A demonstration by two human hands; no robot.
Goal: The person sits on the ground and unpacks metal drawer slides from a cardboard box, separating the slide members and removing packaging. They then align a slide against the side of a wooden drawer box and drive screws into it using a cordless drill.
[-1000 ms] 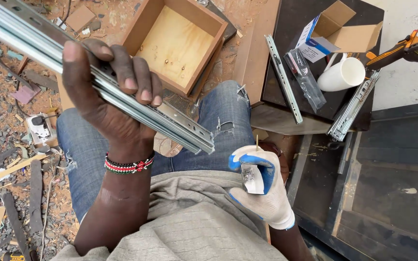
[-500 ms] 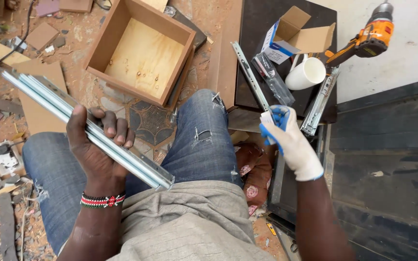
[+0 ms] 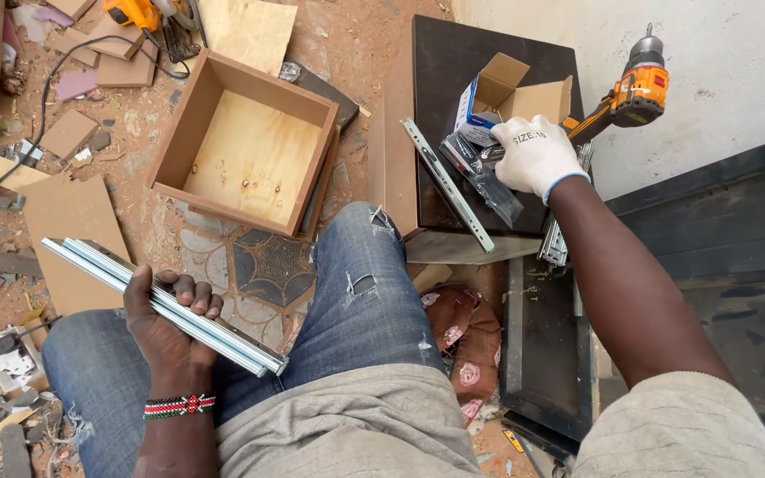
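Since half a second ago your right hand (image 3: 533, 155) has reached onto the dark cabinet (image 3: 489, 53), gloved fingers closed on a plastic packet (image 3: 480, 173) by the small carton (image 3: 498, 97). Left hand (image 3: 166, 323) fingers clamp the drawer slides (image 3: 161, 305) on your thigh; unbalanced, their long end may tip floorward.

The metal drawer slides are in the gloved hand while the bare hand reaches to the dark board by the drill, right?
Not quite. The head view shows the bare left hand holding the metal drawer slides; the gloved right hand reaches to the dark board by the drill.
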